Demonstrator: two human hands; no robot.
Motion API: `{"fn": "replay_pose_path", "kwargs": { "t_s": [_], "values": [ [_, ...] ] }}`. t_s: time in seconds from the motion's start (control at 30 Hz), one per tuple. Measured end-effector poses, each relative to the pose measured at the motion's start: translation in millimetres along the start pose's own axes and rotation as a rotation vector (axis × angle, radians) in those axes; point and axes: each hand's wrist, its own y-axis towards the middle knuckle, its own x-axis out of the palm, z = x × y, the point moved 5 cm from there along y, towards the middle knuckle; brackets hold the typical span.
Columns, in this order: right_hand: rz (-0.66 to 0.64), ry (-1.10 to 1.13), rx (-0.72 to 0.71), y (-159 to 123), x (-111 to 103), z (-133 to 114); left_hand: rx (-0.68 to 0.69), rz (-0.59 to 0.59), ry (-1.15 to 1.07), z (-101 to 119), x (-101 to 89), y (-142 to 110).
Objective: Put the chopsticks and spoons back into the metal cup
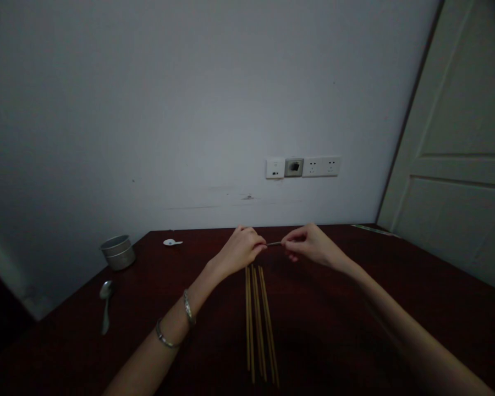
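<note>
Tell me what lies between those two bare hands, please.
A thin dark stick, pinched by the bare left hand and the bare right hand, bridges the gap, as the head view shows.

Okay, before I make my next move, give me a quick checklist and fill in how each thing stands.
1. Left hand has a grip on the thin stick: ok, pinched at one end.
2. Right hand has the other end: ok, held at the fingertips.
3. Loose sticks lie on the table with their near ends level: not ok, those ends are staggered.
4. Left hand clear of the loose sticks' far ends: cannot tell, it looks very close.
5. Metal cup and metal spoon away from the hands: ok, both are off to the left.
6. White spoon away from the hands: ok, it lies beyond the metal spoon.
</note>
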Motion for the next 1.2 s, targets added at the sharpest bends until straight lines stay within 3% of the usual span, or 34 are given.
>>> {"fn": "replay_pose_path", "kwargs": {
  "t_s": [0.2, 0.4, 0.63, 0.9, 1.2],
  "values": [
    [-0.059, 0.084, -0.023, 8, -3, -5, -0.24, -0.174, -0.515, -5, 12.1, -2],
    [-0.141, 0.151, -0.042, 13, 6, -3, -0.23, -0.329, -0.86, 4, 23.5, -4],
    [-0.043, 0.231, 0.018, 20, 7, 7, -0.242, -0.23, -0.877, 4, 29.2, 2],
    [0.066, 0.161, 0.094, 20, 8, 12, -0.401, -0.038, -0.949, -27, 30.4, 2],
    [-0.05, -0.073, 0.108, 11, 34, 11, -0.436, 0.051, -0.946, -37, 30.0, 4]
  ]
}}
